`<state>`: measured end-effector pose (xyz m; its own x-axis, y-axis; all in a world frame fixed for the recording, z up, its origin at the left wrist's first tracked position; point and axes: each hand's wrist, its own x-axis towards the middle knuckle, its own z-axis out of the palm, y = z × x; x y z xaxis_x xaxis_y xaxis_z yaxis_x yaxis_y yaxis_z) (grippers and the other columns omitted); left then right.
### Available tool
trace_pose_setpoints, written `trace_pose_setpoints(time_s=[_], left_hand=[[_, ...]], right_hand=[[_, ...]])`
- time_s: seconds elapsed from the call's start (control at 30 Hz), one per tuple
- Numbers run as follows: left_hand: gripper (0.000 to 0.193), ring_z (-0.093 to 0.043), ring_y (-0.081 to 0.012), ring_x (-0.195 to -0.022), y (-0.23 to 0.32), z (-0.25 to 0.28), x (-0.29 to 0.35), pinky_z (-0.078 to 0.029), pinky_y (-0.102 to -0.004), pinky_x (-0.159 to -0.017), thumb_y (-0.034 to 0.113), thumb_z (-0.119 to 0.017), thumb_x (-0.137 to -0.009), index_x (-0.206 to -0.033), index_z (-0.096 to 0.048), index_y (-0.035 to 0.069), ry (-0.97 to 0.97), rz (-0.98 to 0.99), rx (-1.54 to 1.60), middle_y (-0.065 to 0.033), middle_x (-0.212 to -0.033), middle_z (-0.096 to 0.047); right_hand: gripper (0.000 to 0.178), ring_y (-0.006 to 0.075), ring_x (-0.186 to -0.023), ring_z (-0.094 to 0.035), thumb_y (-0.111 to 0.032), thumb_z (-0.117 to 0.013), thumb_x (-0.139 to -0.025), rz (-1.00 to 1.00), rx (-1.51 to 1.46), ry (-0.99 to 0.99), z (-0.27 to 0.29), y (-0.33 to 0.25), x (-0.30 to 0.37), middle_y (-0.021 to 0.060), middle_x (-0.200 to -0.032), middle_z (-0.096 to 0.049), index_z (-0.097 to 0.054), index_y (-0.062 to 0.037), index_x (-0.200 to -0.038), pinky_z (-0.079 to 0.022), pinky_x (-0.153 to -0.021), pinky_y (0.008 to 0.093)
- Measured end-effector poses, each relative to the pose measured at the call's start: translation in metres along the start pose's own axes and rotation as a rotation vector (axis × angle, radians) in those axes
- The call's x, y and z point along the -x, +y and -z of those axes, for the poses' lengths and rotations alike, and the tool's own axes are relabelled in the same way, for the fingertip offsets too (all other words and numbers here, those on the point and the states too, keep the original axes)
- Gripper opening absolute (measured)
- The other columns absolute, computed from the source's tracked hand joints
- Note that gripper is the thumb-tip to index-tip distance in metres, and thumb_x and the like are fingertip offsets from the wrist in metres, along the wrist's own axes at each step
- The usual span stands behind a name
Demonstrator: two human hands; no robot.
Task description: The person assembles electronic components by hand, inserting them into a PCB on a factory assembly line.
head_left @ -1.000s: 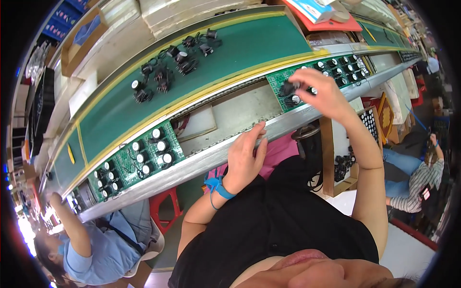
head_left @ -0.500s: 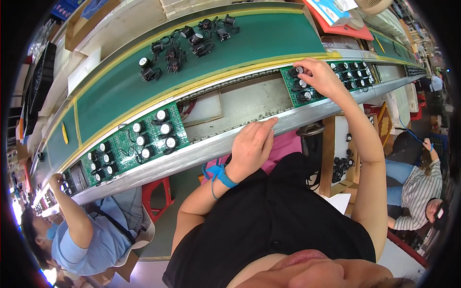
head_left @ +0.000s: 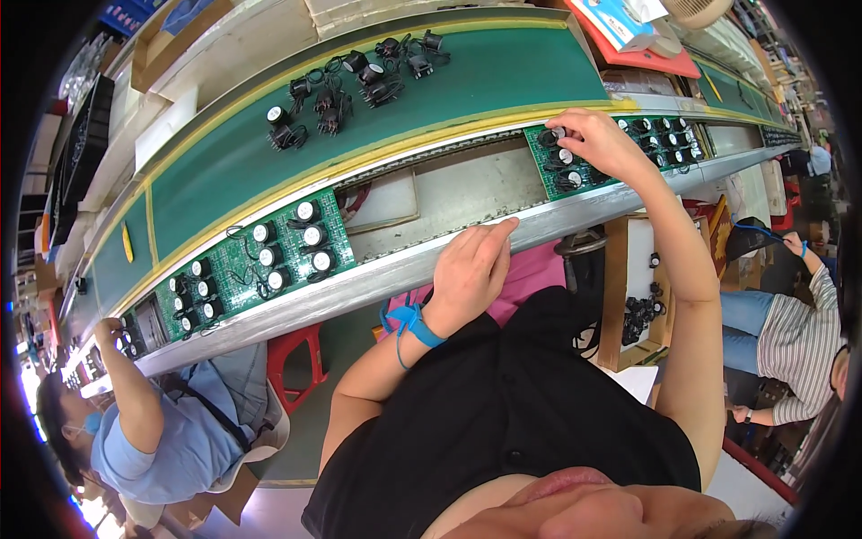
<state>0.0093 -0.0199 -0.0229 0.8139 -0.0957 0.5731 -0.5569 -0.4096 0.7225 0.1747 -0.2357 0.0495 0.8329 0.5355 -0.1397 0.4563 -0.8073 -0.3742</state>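
Note:
My right hand (head_left: 600,144) is over the left end of a green circuit board (head_left: 541,162). Its thumb and fingers close on a small black round buzzer (head_left: 549,137) with a pale top, at the board's upper left corner. Below it on the same board stand more such buzzers (head_left: 566,156) with black wires. My left hand (head_left: 471,268), with a blue strap round its wrist, rests on the metal rail (head_left: 395,286), fingers stretched out and holding nothing. Further left along the rail lies another green board (head_left: 233,280) carrying several buzzers.
Behind the rail, a green work surface (head_left: 215,171) bears a cluster of loose wired buzzers (head_left: 332,103). A cardboard box (head_left: 620,305) of black parts stands at lower right. One co-worker (head_left: 171,431) works at the left; another person (head_left: 790,332) is at the right.
Both my hands stay almost where they were, the right one still at the same buzzer. The person at the right has shifted position, and the view has moved slightly.

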Motion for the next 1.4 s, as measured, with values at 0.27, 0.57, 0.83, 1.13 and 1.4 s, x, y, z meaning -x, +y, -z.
trace_pose_setpoints(time_s=[0.27, 0.57, 0.83, 1.13, 1.4], left_hand=[[0.040, -0.058, -0.0276, -0.070, 0.002, -0.005, -0.006, -0.048, -0.0379, -0.062, -0.005, -0.064, -0.077, -0.114, -0.055, 0.002, 0.015, -0.013, -0.030, -0.0113, -0.079, -0.059], [0.032, -0.061, -0.0279, -0.072, 0.002, -0.043, -0.008, -0.049, -0.0362, -0.062, -0.006, -0.062, -0.080, -0.111, -0.057, 0.003, -0.026, 0.015, -0.052, -0.0117, -0.083, -0.064], [0.034, -0.062, -0.0294, -0.073, -0.003, -0.081, -0.021, -0.049, -0.0372, -0.062, -0.007, -0.062, -0.078, -0.110, -0.058, 0.003, -0.062, 0.009, -0.127, -0.0129, -0.085, -0.063], [0.037, -0.063, -0.0311, -0.089, 0.010, -0.085, -0.015, -0.049, -0.0396, -0.076, -0.010, -0.062, -0.068, -0.103, -0.060, 0.001, 0.168, -0.088, -0.309, -0.0122, -0.096, -0.064], [0.044, -0.045, -0.0345, -0.119, -0.007, 0.007, 0.039, -0.033, -0.0415, -0.103, -0.002, -0.052, -0.088, -0.130, -0.041, -0.004, 0.740, 0.329, -0.852, -0.0197, -0.129, -0.048]], right_hand=[[0.024, 0.0324, -0.089, -0.062, -0.008, -0.064, -0.084, 0.274, 0.156, 0.012, 0.007, 0.015, -0.005, 0.0131, -0.099, -0.066, -0.065, 0.0002, -0.106, -0.050, -0.079, 0.0372], [0.025, 0.0355, -0.091, -0.063, -0.004, -0.065, -0.081, -0.009, 0.015, -0.155, 0.009, 0.049, -0.008, 0.0171, -0.098, -0.068, -0.067, 0.0006, -0.105, -0.050, -0.084, 0.0412], [0.024, 0.0353, -0.088, -0.064, -0.004, -0.065, -0.081, 0.177, 0.079, -0.089, 0.001, 0.090, -0.002, 0.0186, -0.098, -0.067, -0.066, 0.0026, -0.104, -0.051, -0.079, 0.0390], [0.033, 0.0379, -0.111, -0.055, -0.002, -0.056, -0.087, 0.176, 0.095, 0.054, -0.014, 0.178, 0.038, 0.0212, -0.119, -0.059, -0.059, -0.0018, -0.119, -0.044, -0.095, 0.0414], [0.035, 0.0357, -0.109, -0.058, -0.001, -0.057, -0.088, 0.394, 0.016, 0.182, -0.014, 0.170, 0.088, 0.0173, -0.120, -0.059, -0.056, -0.0032, -0.123, -0.047, -0.092, 0.0402]])
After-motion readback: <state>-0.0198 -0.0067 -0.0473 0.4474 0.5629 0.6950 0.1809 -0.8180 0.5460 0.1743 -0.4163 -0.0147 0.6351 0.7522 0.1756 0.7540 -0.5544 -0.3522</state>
